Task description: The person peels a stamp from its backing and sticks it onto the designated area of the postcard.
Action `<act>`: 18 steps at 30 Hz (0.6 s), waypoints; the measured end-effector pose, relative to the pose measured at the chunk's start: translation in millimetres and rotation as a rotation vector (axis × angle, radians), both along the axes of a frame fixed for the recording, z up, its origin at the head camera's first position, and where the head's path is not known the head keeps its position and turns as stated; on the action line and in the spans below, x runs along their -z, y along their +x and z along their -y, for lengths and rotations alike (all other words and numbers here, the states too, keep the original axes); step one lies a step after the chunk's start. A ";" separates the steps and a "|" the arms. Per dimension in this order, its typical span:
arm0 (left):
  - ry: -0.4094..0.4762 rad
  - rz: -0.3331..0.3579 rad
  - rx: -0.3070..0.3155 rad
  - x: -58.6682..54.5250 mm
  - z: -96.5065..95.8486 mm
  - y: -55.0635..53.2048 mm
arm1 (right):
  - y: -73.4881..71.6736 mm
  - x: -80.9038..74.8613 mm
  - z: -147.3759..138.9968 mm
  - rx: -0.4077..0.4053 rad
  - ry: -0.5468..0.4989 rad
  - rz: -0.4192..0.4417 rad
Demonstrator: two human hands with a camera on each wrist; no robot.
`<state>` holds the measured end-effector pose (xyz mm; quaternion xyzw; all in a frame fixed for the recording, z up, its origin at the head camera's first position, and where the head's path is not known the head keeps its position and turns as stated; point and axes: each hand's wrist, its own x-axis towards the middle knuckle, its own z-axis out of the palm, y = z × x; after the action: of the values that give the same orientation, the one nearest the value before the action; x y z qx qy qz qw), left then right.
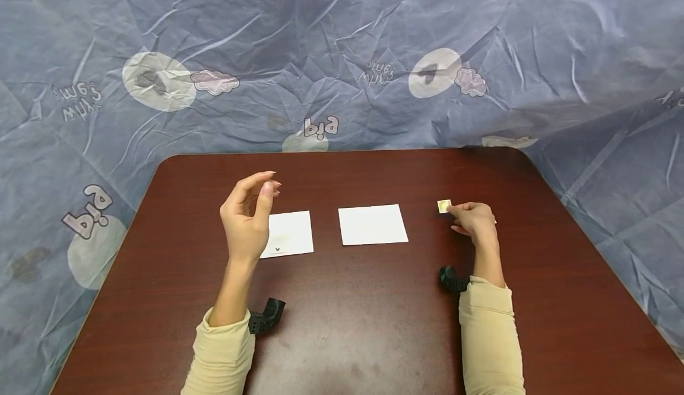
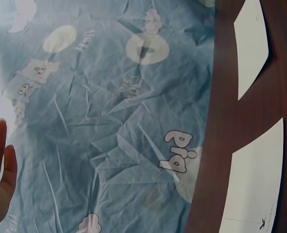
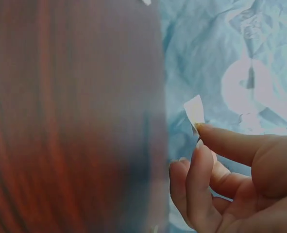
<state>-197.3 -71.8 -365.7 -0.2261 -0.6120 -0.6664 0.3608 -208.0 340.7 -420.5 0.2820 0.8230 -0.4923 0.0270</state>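
Observation:
My right hand pinches a small square paper piece between thumb and fingertips, above the right side of the table. The piece has a pale border and a yellowish middle in the head view. From the right wrist view its whitish face sticks out past the thumb. Raised at the left, my left hand has loosely bent fingers and holds nothing. Behind it lies a white card with a small dark mark near its lower edge, partly hidden by the hand. A second, plain white card lies to its right.
Both cards lie on a dark reddish-brown table. A blue-grey printed cloth hangs behind the table and around its sides. A small white edge shows just right of my right hand, mostly hidden.

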 end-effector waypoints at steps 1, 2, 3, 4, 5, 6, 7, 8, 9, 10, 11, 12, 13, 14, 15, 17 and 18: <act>-0.004 0.001 0.004 0.3 -0.4 0.1 | 0.4 -2.1 2.6 -0.005 0.004 -0.009; -0.010 0.002 0.006 0.6 -0.8 0.1 | 1.0 -4.5 5.3 -0.012 0.006 -0.018; -0.017 0.005 0.008 0.9 -1.0 0.2 | 1.4 -6.5 7.7 -0.020 0.008 -0.031; -0.021 0.008 0.011 1.2 -1.5 0.1 | 2.0 -8.6 9.9 -0.025 0.012 -0.047; -0.024 0.012 0.014 1.5 -2.0 0.3 | 2.5 -10.8 12.0 -0.029 0.018 -0.062; -0.027 0.016 0.016 1.6 -2.4 0.4 | 3.0 -13.4 14.4 -0.033 0.026 -0.081; -0.032 0.019 0.018 1.7 -2.8 0.7 | 3.5 -16.0 16.6 -0.038 0.033 -0.097; -0.036 0.023 0.020 1.7 -3.1 1.0 | 4.3 -19.1 19.2 -0.041 0.043 -0.113; -0.039 0.026 0.022 1.8 -3.5 1.4 | 4.9 -22.1 21.5 -0.045 0.054 -0.129; -0.044 0.029 0.024 1.9 -4.0 1.9 | 6.0 -25.6 24.2 -0.051 0.065 -0.145; -0.049 0.032 0.027 2.3 -4.7 2.3 | 7.2 -29.1 26.7 -0.061 0.077 -0.159; -0.056 0.036 0.031 2.6 -5.3 2.7 | 8.6 -32.9 29.5 -0.072 0.086 -0.176; -0.063 0.039 0.036 2.9 -6.0 3.1 | 10.2 -36.7 32.3 -0.084 0.096 -0.191; -0.071 0.042 0.040 3.1 -7.0 3.5 | 12.0 -40.7 35.5 -0.093 0.105 -0.212; -0.078 0.047 0.047 3.4 -8.1 3.7 | 13.7 -44.6 38.6 -0.108 0.113 -0.232; -0.093 0.062 0.060 4.1 -10.8 4.4 | 18.1 -52.8 45.9 -0.131 0.125 -0.268; -0.099 0.073 0.068 4.1 -12.4 5.0 | 20.4 -56.8 50.0 -0.141 0.128 -0.286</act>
<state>-192.3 -59.4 -369.8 -0.2400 -0.6489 -0.6550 0.3038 -187.6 290.7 -363.7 0.1519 0.8659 -0.4708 -0.0743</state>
